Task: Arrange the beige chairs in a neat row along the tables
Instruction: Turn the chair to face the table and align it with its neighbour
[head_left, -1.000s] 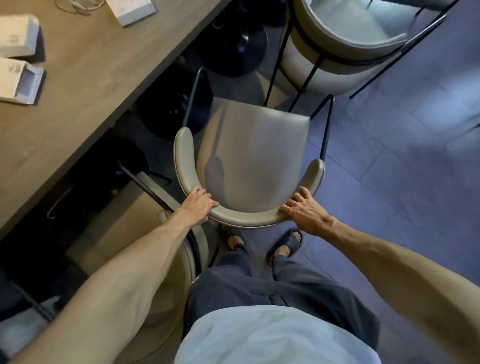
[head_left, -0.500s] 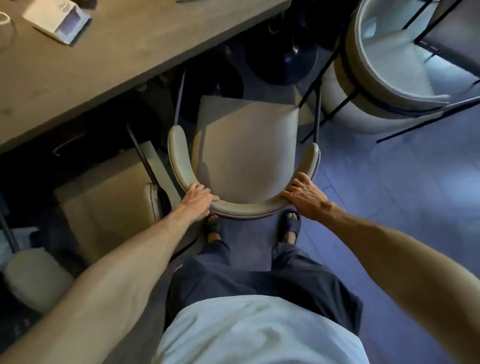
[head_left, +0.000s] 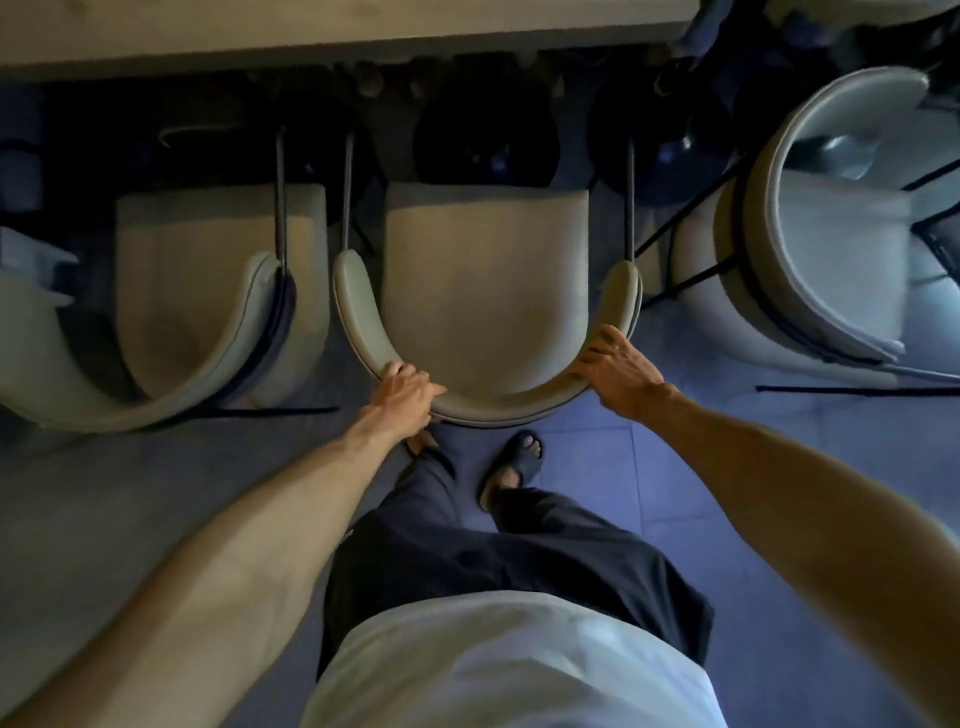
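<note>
A beige chair (head_left: 483, 270) with a curved backrest and thin black metal legs stands straight in front of me, its seat front facing the wooden table (head_left: 337, 26) at the top. My left hand (head_left: 402, 387) grips the left bend of its backrest. My right hand (head_left: 615, 371) grips the right bend. A second beige chair (head_left: 208, 280) stands close on the left, facing the table the same way. A third beige chair (head_left: 831, 218) stands on the right, turned at an angle.
Round black table bases (head_left: 485, 137) sit in the shadow under the table edge. Grey-blue tiled floor (head_left: 753, 467) spreads behind the chairs. My feet in dark sandals (head_left: 514, 462) stand just behind the middle chair.
The middle chair has swung from slanted to square with the table and lies level with the left chair. Both hands kept their hold on the backrest. The view turned to face the table.
</note>
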